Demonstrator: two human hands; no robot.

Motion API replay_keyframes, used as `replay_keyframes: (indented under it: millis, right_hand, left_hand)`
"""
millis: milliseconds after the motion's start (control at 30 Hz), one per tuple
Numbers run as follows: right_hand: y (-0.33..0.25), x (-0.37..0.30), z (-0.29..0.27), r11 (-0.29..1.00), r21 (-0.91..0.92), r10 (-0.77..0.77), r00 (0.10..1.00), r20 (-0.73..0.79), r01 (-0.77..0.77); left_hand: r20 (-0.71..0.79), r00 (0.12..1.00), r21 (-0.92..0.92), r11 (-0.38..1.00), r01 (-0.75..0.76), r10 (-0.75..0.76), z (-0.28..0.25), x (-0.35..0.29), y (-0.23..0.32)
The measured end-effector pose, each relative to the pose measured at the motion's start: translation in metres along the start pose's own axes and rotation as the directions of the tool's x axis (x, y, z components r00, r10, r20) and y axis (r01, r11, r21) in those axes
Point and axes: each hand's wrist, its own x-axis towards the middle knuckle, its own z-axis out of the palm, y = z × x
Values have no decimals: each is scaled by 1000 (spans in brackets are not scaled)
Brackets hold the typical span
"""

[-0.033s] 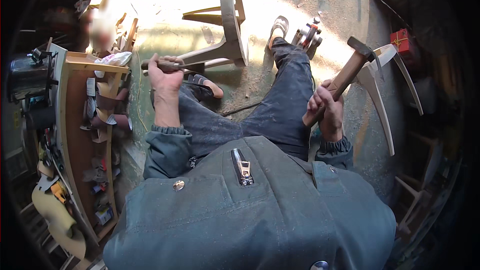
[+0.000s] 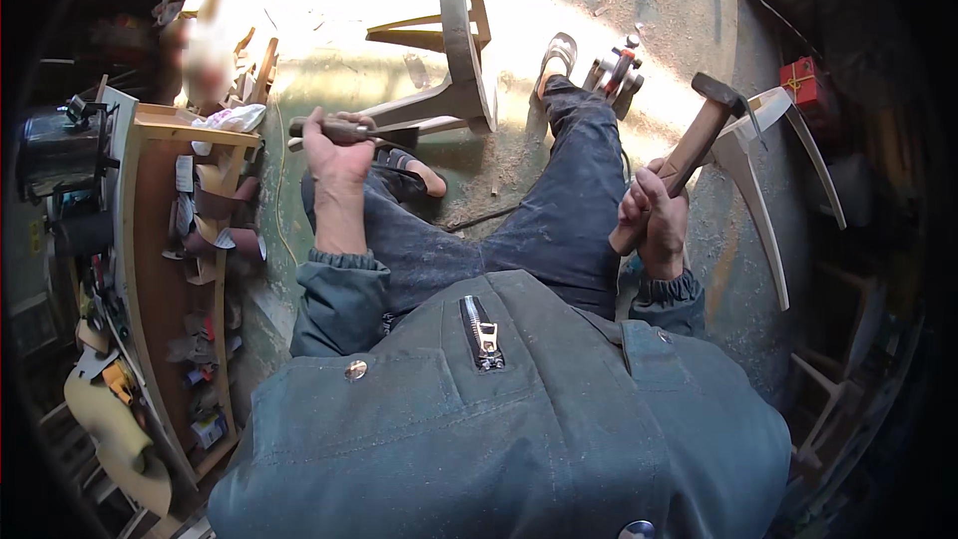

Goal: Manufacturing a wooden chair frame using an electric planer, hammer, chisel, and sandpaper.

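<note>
My left hand [image 2: 337,155] is closed around the wooden handle of what looks like a chisel, its flat dark blade [image 2: 401,138] pointing right. Just beyond that blade, a pale wooden chair frame [image 2: 461,55] with curved legs lies on the floor; whether blade and frame touch I cannot tell. My right hand [image 2: 657,215] grips a hammer [image 2: 699,143] by its wooden handle, low down. The hammer's dark metal head is raised to the upper right, in front of another curved wooden piece [image 2: 748,175].
At the left stands a wooden shelf unit [image 2: 125,230] with sandpaper rolls [image 2: 215,202] and a dark shiny container [image 2: 60,152]. A metal tool with a red part [image 2: 619,70] lies by my right foot. Farther right is a red box [image 2: 801,80]. Shavings litter the floor.
My left hand and the chisel have shifted slightly to the right. My right hand and the hammer stay nearly where they were.
</note>
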Motion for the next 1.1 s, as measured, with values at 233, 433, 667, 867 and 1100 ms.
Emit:
replay_keyframes:
  millis: [233,433,667,867,1100]
  right_hand:
    - [11,-22,-14,998,-60,-6,993,-115,-1]
    - [13,-16,0,995,-19,99,989,-109,-101]
    - [8,-15,52,977,-186,87,993,-80,-101]
    - [1,6,80,929,-364,30,991,-128,-75]
    - [8,26,102,910,-373,112,974,-196,-180]
  left_hand:
    - [21,981,201,960,-194,194,0,-20,-25]
    - [143,913,256,876,-408,383,11,-17,-20]
    - [746,636,563,321,-761,199,31,-28,-103]
    - [972,185,171,-110,-979,-141,52,-18,-155]
    - [935,351,352,-22,-936,57,70,51,-149]
